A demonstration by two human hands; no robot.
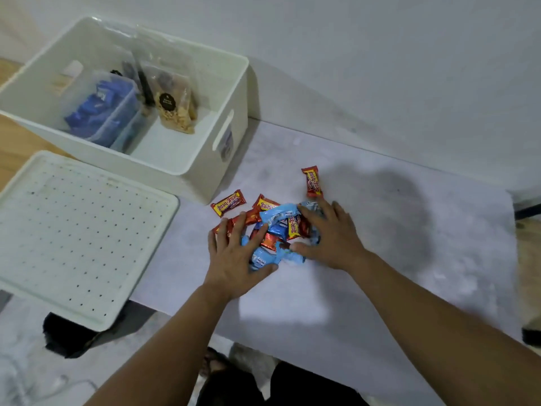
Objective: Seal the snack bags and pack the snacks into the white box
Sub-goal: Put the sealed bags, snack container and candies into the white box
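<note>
A heap of small red and light-blue snack packets [279, 227] lies on the pale table. My left hand [237, 256] rests on the heap's left side, fingers spread over the packets. My right hand [330, 238] cups the right side, thumb under a blue packet. Two red packets lie apart: one [229, 203] to the upper left, another [312, 183] above the heap. The white box [187, 168] stands at the upper left. It holds a clear bag of blue snacks [101, 112] and a clear bag of tan snacks [177, 108].
The box's perforated white lid [79, 235] lies flat at the left, overhanging the table's front edge. A grey wall runs behind the table. A dark object [67, 338] sits on the floor below the lid. The table's right part is bare.
</note>
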